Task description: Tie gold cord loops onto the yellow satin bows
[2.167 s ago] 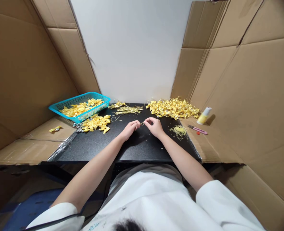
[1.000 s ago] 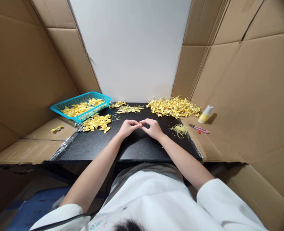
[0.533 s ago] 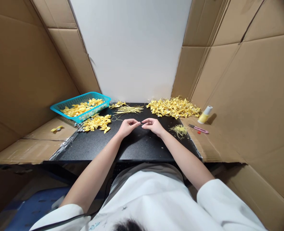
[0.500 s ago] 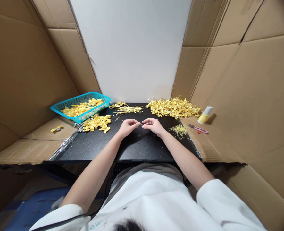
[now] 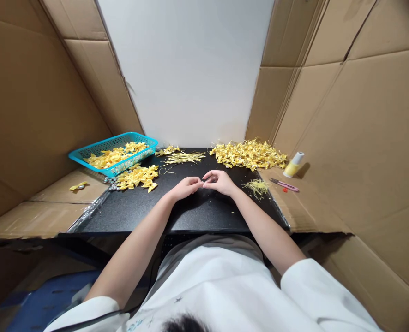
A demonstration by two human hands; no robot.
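Fingertips (image 5: pixel 201 184) of the bare left hand (image 5: pixel 185 188) and the bare right hand (image 5: pixel 221 182) are together above the middle of the black, speckled tabletop (image 5: pixel 131 212). The right index finger arches above the right thumb. Whether either hand pinches an item cannot be determined; anything at the fingertips is too small to see.

Nearest loose item: one thin, curled yellow thread (image 5: pixel 166 171), lying on the tabletop beyond the left hand. Behind it lies a bundle of straight, thin yellow cords (image 5: pixel 185 157).

Left side: a pile of folded yellow fabric pieces (image 5: pixel 138 176) lies just in front of a turquoise perforated plastic basket (image 5: pixel 114 171), which contains similar pieces.

Right side: a large heap of yellow fabric pieces with loose thread ends (image 5: pixel 249 154) occupies the rear. A tangle of short yellow threads (image 5: pixel 257 188) lies nearer the right forearm. Adjoining brown cardboard (image 5: pixel 311 212) carries a white-and-yellow thread spool (image 5: pixel 293 165) and pink-handled metal snips (image 5: pixel 289 186).
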